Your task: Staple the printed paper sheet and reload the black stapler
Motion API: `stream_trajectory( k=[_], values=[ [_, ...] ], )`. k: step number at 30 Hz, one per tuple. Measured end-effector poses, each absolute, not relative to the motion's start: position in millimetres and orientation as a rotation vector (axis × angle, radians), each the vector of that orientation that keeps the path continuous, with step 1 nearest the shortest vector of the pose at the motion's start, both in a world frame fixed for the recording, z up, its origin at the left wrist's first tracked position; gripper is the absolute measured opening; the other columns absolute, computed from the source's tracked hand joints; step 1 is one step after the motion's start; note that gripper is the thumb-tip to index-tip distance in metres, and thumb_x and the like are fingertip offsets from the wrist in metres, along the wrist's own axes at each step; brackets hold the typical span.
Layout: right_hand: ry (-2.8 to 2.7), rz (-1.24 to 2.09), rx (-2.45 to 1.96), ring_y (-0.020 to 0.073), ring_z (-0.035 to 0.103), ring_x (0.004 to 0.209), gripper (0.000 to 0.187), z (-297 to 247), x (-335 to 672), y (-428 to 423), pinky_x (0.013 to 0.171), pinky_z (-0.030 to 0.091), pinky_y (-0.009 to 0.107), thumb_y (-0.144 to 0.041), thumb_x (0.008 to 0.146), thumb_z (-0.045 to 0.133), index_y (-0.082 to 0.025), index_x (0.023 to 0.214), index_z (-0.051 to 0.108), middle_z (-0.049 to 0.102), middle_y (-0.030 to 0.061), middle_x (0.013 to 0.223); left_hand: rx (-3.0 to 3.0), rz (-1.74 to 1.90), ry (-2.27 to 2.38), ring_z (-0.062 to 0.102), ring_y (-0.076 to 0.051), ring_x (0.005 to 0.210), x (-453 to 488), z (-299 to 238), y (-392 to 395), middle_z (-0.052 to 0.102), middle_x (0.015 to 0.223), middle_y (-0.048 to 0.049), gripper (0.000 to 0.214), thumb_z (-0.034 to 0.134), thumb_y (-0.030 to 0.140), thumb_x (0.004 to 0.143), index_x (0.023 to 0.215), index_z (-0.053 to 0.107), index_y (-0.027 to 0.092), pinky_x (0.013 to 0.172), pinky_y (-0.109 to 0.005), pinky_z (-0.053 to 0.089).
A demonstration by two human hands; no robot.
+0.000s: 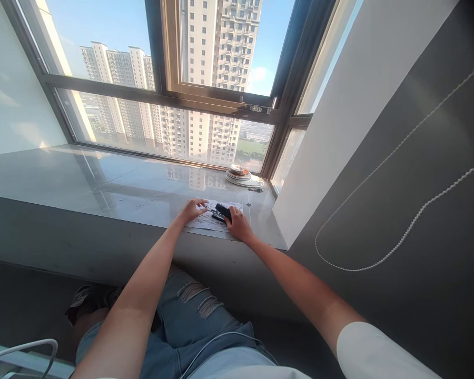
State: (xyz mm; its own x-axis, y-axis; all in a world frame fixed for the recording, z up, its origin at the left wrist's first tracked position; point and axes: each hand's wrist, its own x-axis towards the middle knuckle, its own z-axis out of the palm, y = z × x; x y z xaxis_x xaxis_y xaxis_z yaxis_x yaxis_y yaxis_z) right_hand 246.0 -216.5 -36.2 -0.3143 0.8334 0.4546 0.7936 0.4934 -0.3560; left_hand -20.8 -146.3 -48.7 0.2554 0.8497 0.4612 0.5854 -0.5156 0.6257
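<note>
A black stapler [223, 211] lies opened up over sheets of paper [205, 223] on the window ledge, its top raised from a thin metal part that points left. Wrapped round its rear end is my right hand [239, 225]. My left hand [191, 210] is at the stapler's front end, thumb and fingers curled together by the tip of the metal part. Whatever sits between those fingertips is too small to make out. Writing or print covers the paper, which both hands partly hide.
A stack of round plates or lids [240, 176] stands in the ledge's right corner, with a small dark chain-like thing [256, 190] beside it. Behind the glossy ledge [142, 187] is a framed window. A white beaded cord [403, 237] hangs at the right.
</note>
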Motion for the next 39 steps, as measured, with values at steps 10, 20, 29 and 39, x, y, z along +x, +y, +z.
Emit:
stream_trajectory(
  k=[10,20,29,39],
  values=[
    [-2.146,0.05,-1.3,0.0251,0.058,0.102,0.017,-43,246,-209,0.081,0.046,0.033,-0.028,0.099,0.058,-0.022,0.114,0.053,0.064,0.0103,0.113,1.956,1.092,1.116,0.075,-0.031,0.093,-6,-32,-157,0.081,0.093,-0.012,0.057,0.081,0.055,0.074,0.116,0.077,0.017,0.086,-0.041,0.056],
    [-2.145,0.09,-1.241,0.0237,0.057,0.101,0.015,-44,247,-206,0.084,0.046,0.032,-0.027,0.099,0.059,-0.022,0.112,0.054,0.064,0.0085,0.111,1.633,0.927,1.298,0.071,-0.027,0.086,2,-25,-165,0.081,0.091,-0.011,0.048,0.089,0.055,0.059,0.091,0.084,0.02,0.074,-0.035,0.054],
    [-2.135,0.12,-1.252,0.0236,0.057,0.103,0.015,-44,248,-206,0.089,0.045,0.033,-0.025,0.099,0.058,-0.022,0.112,0.053,0.063,0.0087,0.114,1.805,0.877,1.308,0.064,-0.021,0.064,15,-20,-158,0.072,0.066,-0.0072,0.044,0.081,0.055,0.067,0.091,0.085,0.018,0.057,-0.031,0.048],
    [-2.124,-0.006,-1.28,0.0272,0.059,0.111,0.027,-40,252,-213,0.095,0.046,0.04,-0.026,0.098,0.062,-0.023,0.124,0.055,0.062,0.0107,0.121,2.144,0.371,2.128,0.02,-0.044,0.157,-9,-53,-170,0.024,0.171,-0.0153,0.068,0.038,0.057,0.101,0.161,0.041,0.026,0.122,-0.066,0.019]
  ],
)
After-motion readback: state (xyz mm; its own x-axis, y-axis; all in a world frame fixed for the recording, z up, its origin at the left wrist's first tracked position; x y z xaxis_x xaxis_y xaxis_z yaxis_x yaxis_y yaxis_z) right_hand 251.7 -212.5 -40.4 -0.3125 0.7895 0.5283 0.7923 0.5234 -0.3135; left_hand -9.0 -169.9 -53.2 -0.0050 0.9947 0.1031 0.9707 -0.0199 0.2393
